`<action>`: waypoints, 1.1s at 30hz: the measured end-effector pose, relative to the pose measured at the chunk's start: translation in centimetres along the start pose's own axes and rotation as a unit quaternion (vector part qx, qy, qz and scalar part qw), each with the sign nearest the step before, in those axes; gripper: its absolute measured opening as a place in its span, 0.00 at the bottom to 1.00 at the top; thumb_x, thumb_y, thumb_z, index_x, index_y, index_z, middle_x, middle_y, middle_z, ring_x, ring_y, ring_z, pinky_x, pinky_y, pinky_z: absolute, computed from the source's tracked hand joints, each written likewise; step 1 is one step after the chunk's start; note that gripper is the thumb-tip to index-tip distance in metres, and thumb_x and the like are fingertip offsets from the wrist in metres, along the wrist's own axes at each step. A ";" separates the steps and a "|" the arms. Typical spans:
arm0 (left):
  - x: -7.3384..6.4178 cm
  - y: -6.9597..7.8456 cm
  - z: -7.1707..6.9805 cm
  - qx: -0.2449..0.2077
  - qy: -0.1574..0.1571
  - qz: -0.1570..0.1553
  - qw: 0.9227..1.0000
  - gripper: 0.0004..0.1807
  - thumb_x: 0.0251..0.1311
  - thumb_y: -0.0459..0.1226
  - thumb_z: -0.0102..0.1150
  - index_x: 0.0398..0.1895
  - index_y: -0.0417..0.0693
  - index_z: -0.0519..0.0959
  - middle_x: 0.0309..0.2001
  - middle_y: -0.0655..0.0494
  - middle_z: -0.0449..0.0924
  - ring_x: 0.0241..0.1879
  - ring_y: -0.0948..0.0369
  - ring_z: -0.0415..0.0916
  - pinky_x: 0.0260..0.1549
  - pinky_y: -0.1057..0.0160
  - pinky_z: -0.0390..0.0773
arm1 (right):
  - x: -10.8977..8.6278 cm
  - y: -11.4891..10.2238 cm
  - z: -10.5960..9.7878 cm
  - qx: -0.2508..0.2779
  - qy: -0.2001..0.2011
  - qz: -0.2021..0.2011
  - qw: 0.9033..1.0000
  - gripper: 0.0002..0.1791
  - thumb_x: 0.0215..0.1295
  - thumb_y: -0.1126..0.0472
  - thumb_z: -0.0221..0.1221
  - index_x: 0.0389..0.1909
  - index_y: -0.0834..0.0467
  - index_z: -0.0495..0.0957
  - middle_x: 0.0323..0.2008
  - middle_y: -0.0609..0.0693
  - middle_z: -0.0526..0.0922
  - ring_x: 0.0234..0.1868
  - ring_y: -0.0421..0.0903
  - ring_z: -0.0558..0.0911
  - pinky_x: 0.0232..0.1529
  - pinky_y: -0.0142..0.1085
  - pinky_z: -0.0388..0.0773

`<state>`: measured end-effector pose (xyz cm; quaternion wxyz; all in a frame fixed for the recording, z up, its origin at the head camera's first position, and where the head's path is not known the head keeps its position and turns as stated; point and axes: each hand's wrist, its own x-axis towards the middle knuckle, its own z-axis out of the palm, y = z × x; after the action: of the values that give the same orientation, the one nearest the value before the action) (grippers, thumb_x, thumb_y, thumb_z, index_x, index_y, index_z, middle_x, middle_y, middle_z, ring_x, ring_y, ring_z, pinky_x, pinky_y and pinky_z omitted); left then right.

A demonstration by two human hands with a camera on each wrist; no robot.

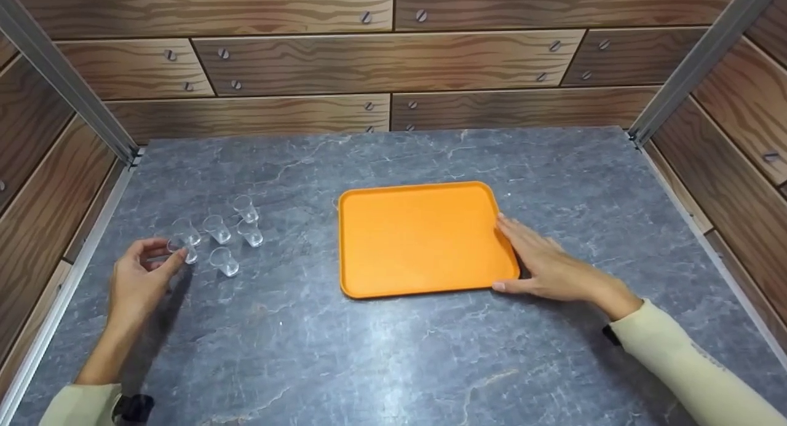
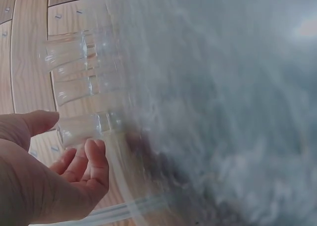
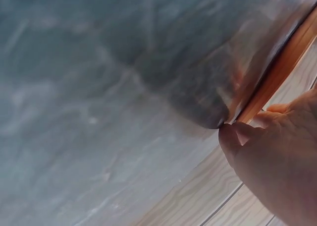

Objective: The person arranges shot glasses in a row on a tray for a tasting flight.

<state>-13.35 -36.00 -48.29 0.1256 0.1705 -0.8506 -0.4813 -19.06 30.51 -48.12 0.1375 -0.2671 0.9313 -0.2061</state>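
Observation:
On the left of the table, my left hand has its thumb and curled fingers around a clear shot glass. The left wrist view shows this shot glass between the thumb and the fingers. Several more clear shot glasses stand upright close by, to the right and behind. An orange rectangular tray lies flat near the middle. At its near right corner, my right hand touches the tray with extended fingers along the right edge and the thumb by the near edge. Nothing lies on the tray.
The grey marbled table is bounded by wood-patterned walls at the back and both sides. Metal posts rise at the back corners. A faint clear curved edge shows beside the tray's far left corner; I cannot tell what it is.

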 end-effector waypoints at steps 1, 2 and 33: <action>0.1 0.0 0.0 -0.012 -0.003 -0.002 1.000 0.23 0.72 0.37 0.72 0.62 0.33 0.77 0.41 0.71 0.82 0.35 0.74 0.79 0.26 0.73 0.79 | 0.0 0.1 0.0 -0.001 0.001 0.001 1.000 0.63 0.72 0.27 0.63 0.90 0.58 0.42 0.89 0.53 0.39 0.87 0.61 0.43 0.78 0.73 0.44; 0.3 0.0 0.1 -0.023 -0.008 -0.006 1.000 0.23 0.72 0.37 0.72 0.62 0.33 0.77 0.39 0.75 0.81 0.36 0.74 0.79 0.27 0.73 0.79 | 0.0 0.1 -0.1 -0.001 0.002 0.002 1.000 0.63 0.72 0.27 0.62 0.90 0.58 0.42 0.89 0.54 0.38 0.87 0.61 0.43 0.78 0.73 0.43; 0.7 -0.8 -0.3 -0.069 -0.058 0.002 0.996 0.22 0.76 0.37 0.69 0.63 0.31 0.76 0.38 0.75 0.83 0.39 0.73 0.81 0.32 0.69 0.86 | 0.4 1.2 -1.6 -0.006 -0.015 -0.023 1.000 0.60 0.72 0.31 0.66 0.87 0.62 0.48 0.88 0.57 0.47 0.85 0.62 0.52 0.73 0.80 0.46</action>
<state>-13.79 -36.91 -48.85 0.0886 0.1312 -0.8219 -0.5472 -20.51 31.66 -47.29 0.1448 -0.2927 0.9238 -0.1999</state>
